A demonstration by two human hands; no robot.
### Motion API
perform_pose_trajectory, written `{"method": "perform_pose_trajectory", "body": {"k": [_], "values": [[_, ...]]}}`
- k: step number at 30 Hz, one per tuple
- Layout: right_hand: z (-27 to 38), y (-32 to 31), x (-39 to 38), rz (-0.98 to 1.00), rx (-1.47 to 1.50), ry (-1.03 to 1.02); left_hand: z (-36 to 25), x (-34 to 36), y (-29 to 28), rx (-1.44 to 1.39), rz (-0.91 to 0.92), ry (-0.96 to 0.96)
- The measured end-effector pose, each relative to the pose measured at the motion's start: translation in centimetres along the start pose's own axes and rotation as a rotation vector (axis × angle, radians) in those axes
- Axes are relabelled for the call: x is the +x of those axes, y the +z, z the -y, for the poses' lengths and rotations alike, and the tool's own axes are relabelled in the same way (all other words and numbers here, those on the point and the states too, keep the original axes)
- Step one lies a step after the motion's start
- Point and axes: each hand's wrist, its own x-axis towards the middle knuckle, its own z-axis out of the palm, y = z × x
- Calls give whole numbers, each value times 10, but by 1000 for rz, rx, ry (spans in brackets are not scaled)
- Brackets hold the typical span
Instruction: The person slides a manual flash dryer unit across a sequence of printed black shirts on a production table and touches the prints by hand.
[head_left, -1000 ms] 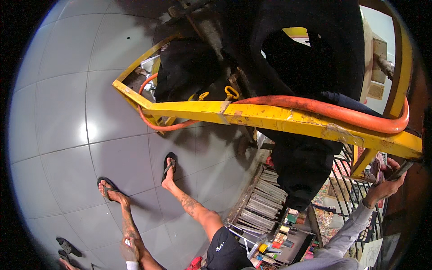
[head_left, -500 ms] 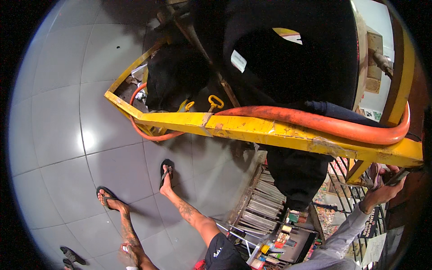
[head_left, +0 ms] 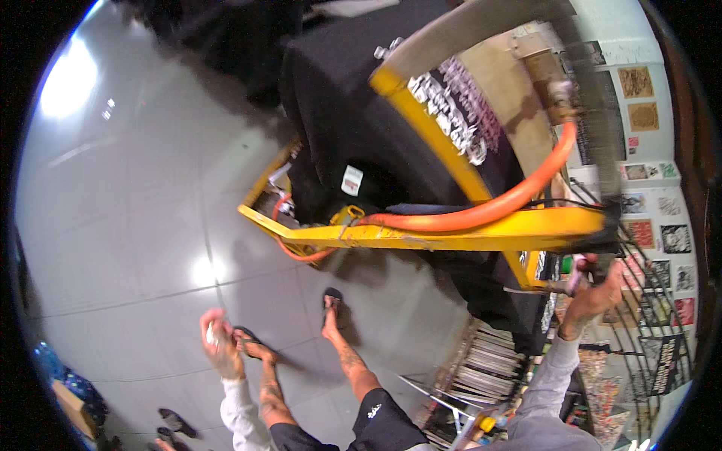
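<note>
My right hand (head_left: 594, 301) is closed at the right end of a yellow metal frame (head_left: 451, 239), beside its dark end piece. Its fingers wrap a dark part and something pinkish, too blurred to name. An orange hose (head_left: 481, 215) runs along the frame and curves up at the right. Black fabric (head_left: 338, 105) with a white label (head_left: 352, 180) drapes behind the frame. White and purple lettering (head_left: 455, 109) shows on dark cloth beyond a yellow bar. My left hand (head_left: 219, 342) hangs over the floor, fingers curled around a small whitish thing, smeared by motion.
Flat stacked items (head_left: 485, 357) stand below the frame. A black wire rack (head_left: 639, 323) is at the right, near a wall with pinned prints (head_left: 641, 83). Grey floor tiles (head_left: 128, 248) spread left. Dark sandals (head_left: 177, 422) and a cardboard box (head_left: 73, 410) lie lower left.
The view has swung, so the frame's right end sits further left and more wall shows. My left hand has risen into fuller view. My right hand stays at the frame's end.
</note>
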Motion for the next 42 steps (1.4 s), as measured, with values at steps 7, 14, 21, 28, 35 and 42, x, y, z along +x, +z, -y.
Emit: {"method": "perform_pose_trajectory", "body": {"k": [7,14,21,28,35,42], "values": [[78,1,16,-60,494,260,-380,56,182,-152,327,527],[90,-3,28,-153,532,290,-457,55,295,521,186,713],[94,-5,26,-137,494,326,-426,100,300,143,302,520],[107,-14,24,-146,456,360,-425,119,297,179,359,398],[153,-18,25,-134,385,407,-438,146,290,-23,470,270],[200,-17,38,-169,364,458,-457,180,283,-15,519,181]]}}
